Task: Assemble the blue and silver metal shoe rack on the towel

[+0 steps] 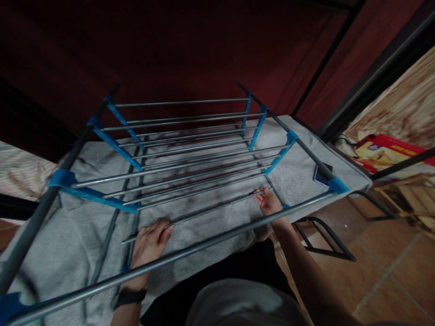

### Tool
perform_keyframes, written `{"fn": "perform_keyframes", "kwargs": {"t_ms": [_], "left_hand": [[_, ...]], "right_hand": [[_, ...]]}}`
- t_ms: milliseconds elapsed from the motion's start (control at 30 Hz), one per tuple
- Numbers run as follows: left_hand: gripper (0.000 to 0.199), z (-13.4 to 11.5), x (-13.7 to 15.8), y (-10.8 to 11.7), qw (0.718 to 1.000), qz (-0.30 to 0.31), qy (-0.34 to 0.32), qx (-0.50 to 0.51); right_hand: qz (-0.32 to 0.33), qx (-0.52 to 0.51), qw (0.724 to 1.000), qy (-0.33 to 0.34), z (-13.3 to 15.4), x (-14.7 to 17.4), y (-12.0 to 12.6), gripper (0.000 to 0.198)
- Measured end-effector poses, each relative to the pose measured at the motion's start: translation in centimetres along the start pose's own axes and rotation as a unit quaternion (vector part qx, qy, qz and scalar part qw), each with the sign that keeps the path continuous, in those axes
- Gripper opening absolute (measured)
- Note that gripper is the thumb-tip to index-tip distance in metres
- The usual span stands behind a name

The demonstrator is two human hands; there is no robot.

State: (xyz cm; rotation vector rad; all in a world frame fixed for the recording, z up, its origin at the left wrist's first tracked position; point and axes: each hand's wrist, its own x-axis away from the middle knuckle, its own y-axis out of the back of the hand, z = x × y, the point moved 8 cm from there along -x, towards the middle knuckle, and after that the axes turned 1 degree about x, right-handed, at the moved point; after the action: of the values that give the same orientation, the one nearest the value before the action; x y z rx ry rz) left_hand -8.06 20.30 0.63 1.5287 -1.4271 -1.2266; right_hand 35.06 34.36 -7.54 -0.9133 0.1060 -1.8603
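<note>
A thin grey metal rod (210, 210) lies across both my hands, low over the grey cloth. My left hand (149, 242) is wrapped over the rod near its left end, which sticks out past the fingers. With its fingertips, my right hand (268, 202) pinches the rod's other end. Around them is a rack of metal tubes (190, 163) joined by blue plastic brackets (98, 195). A thicker front tube (204, 246) passes above both my forearms, so my arms reach in beneath it.
Grey cloth (299, 136) covers the surface under the rack. A phone (319, 177) lies there at the right, by a side tube. Beyond the right edge are a red and yellow box (390, 151), a wooden slatted piece (408, 192) and tiled floor (390, 267). A dark red panel (176, 45) stands behind.
</note>
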Motion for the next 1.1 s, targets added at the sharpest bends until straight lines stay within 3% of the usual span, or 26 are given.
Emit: {"fn": "perform_keyframes", "kwargs": {"t_ms": [200, 367, 600, 800, 967, 1100], "left_hand": [[0.045, 0.0, 0.0, 0.0, 1.0, 0.004, 0.005, -0.015], [0.043, -0.7, 0.0, 0.4, 1.0, 0.005, 0.013, -0.011], [0.041, -0.5, 0.0, 0.3, 1.0, -0.002, 0.017, 0.004], [0.039, -0.6, 0.3, 0.8, 0.999, -0.026, 0.018, 0.016], [0.035, -0.8, 0.5, 0.8, 1.0, -0.026, 0.015, 0.002], [0.036, -1.0, 0.4, 0.1, 1.0, 0.003, 0.011, -0.018]], "right_hand": [[0.011, 0.005, 1.0, 0.008, 0.2, 0.0, -0.4, 0.017], [0.011, -0.004, 1.0, -0.026, 0.0, 0.4, -0.7, 0.021], [0.042, -0.015, 0.998, -0.034, -1.2, 0.9, -1.3, 0.012], [0.067, 0.007, 0.998, -0.011, -1.4, -0.1, -1.1, 0.011], [0.052, -0.006, 0.998, -0.039, -1.5, -0.9, -0.5, 0.009], [0.057, -0.021, 0.998, 0.004, -0.2, -1.3, 0.1, 0.01]]}}
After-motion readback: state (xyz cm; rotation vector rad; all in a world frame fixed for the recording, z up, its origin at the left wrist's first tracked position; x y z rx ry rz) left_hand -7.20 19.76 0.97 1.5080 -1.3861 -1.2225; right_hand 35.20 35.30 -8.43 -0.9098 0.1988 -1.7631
